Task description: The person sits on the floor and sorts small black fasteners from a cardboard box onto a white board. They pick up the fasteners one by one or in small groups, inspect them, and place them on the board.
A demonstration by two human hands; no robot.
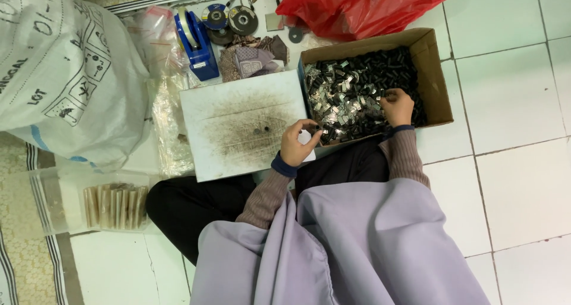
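Reaching into the cardboard box [437,73] on the floor, the right hand [397,106] curls its fingers down into the pile of small shiny metal pieces [351,91]. The left hand [295,142] pinches something small and white by the box's near edge, over a white board [238,126] with a dark dusty smudge. Behind them lie a red plastic bag [357,5], a blue tape holder [196,40] and round grinding discs [229,21].

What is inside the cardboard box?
The box holds many small black and silvery metal pieces. The right hand reaches into them. The box's bottom is covered, so hidden.
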